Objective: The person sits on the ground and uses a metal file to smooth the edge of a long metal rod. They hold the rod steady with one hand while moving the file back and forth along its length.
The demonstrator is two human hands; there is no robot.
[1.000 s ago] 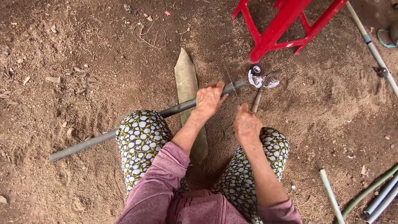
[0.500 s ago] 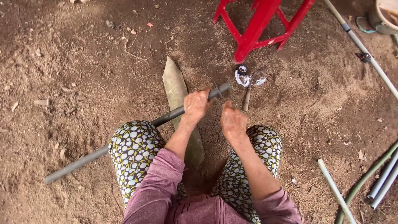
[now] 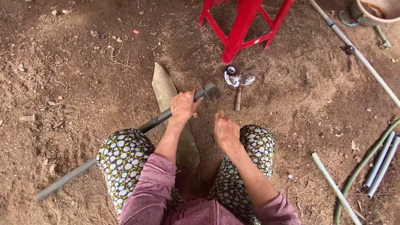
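Note:
I squat on bare dirt, my knees in patterned trousers. My left hand (image 3: pixel 183 106) is closed around a long grey pipe (image 3: pixel 104 156) close to its far end, and the pipe slants from lower left up to the middle. The pipe crosses a flat, pointed grey-brown slab (image 3: pixel 163 86) lying on the ground. My right hand (image 3: pixel 226 132) hovers just right of the pipe end, its fingers loosely bent and nothing seen in it. Beyond it lie a small tool with a wooden handle (image 3: pixel 238 101), a dark roll of tape (image 3: pixel 230 69) and a white scrap (image 3: pixel 233 80).
A red plastic stool (image 3: pixel 243 29) stands ahead. A long grey pipe (image 3: pixel 362 60) runs down from the upper right, near a basin (image 3: pixel 375 10). More pipe pieces (image 3: pixel 381 160), a pale pipe (image 3: pixel 333 183) and a green hose (image 3: pixel 360 171) lie at the right.
My right hand has drawn back from the small tool toward me. My left hand keeps its grip on the pipe. The view has shifted, so everything sits lower in the frame.

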